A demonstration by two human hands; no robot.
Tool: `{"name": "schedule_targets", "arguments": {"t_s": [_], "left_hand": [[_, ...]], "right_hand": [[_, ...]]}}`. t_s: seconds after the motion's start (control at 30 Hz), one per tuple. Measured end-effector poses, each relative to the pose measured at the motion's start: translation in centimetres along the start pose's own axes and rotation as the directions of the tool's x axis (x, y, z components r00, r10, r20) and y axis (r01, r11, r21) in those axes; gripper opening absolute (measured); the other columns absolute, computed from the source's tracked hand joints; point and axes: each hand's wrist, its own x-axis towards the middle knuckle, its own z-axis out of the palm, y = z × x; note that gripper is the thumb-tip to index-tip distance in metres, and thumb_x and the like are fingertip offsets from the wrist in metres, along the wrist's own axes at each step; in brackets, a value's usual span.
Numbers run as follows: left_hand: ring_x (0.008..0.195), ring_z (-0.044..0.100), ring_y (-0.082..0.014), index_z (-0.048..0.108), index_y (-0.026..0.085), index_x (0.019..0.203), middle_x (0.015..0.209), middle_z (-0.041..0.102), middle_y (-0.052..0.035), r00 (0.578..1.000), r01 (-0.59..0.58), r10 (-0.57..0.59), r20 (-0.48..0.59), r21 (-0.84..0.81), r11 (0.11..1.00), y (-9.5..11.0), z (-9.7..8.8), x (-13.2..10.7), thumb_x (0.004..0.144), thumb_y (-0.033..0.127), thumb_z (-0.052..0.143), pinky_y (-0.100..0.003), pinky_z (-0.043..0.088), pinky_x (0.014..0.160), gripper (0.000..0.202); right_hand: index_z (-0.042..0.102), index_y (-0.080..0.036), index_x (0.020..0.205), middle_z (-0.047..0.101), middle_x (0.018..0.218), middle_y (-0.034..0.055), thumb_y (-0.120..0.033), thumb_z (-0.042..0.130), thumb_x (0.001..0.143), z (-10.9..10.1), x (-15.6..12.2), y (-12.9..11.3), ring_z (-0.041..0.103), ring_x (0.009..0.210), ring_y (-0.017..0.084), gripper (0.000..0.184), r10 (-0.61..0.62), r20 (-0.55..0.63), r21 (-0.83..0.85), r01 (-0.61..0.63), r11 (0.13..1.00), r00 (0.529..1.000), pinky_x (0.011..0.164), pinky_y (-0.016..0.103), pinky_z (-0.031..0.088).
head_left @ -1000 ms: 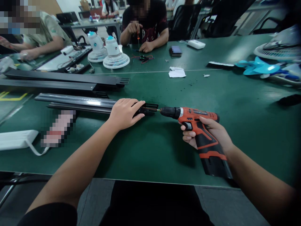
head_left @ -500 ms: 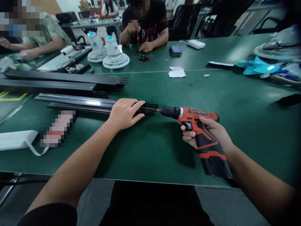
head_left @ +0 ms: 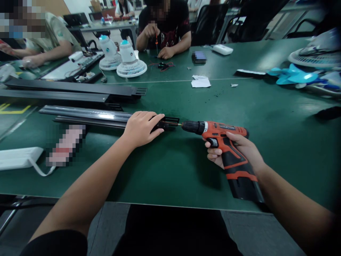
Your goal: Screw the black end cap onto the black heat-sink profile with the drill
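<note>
My right hand (head_left: 242, 147) is wrapped round the grip of an orange and black cordless drill (head_left: 226, 129), with fingers by the trigger. The drill points left, and its thin bit (head_left: 180, 124) reaches the slotted end of a long black rail-like part (head_left: 106, 115). Whether the bit is inside the end or only against it, I cannot tell. My left hand (head_left: 142, 128) grips that black part from above near its right end, thumb on the near side. The palm hides the section beneath it.
More long black parts (head_left: 66, 92) lie at the left. A phone (head_left: 66, 145) and a white power strip (head_left: 20, 158) are near my left arm. Two white fans (head_left: 130, 60) stand further back. Blue fan blades (head_left: 293, 75) lie at the right. A co-worker (head_left: 163, 32) sits opposite with a screwdriver.
Nearly everything holds its place. Both hands, the drill and the black part show no clear movement.
</note>
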Motion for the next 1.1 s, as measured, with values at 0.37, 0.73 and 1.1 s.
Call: {"name": "schedule_targets", "arguments": {"t_s": [0.37,0.73,1.1], "left_hand": [[0.114,0.07,-0.0316,0.064,0.018,0.139,0.125,0.074,-0.0119,1.0,0.008,-0.008,0.003,-0.011,1.0,-0.05,0.09,-0.03,0.104,0.048,0.054,-0.048,0.052,0.098,0.047],[0.114,0.07,-0.0313,0.064,0.019,0.139,0.125,0.074,-0.0119,1.0,0.017,-0.017,0.008,-0.018,1.0,0.01,0.03,-0.01,0.104,0.047,0.055,-0.047,0.051,0.098,0.046],[0.116,0.069,-0.0323,0.064,0.02,0.139,0.127,0.073,-0.0126,0.999,0.03,-0.028,0.031,-0.038,0.999,0.06,-0.12,0.05,0.104,0.047,0.054,-0.048,0.05,0.099,0.046]], "right_hand": [[0.069,-0.013,0.122,0.07,0.091,0.0124,-0.038,0.061,0.089,0.13,-0.1,0.0,0.051,0.059,0.013,0.042,0.002,0.005,-0.006,-0.002,1.0,1.0,0.06,0.028,0.056],[0.068,-0.017,0.12,0.069,0.092,0.0109,-0.04,0.058,0.089,0.05,-0.09,-0.05,0.051,0.058,0.015,0.04,0.002,0.0,-0.037,-0.002,0.999,1.0,0.059,0.031,0.057],[0.068,-0.015,0.121,0.069,0.091,0.0119,-0.038,0.062,0.088,0.06,-0.07,-0.07,0.05,0.059,0.015,0.041,0.008,0.007,-0.01,-0.008,1.0,1.0,0.058,0.031,0.056]]}}
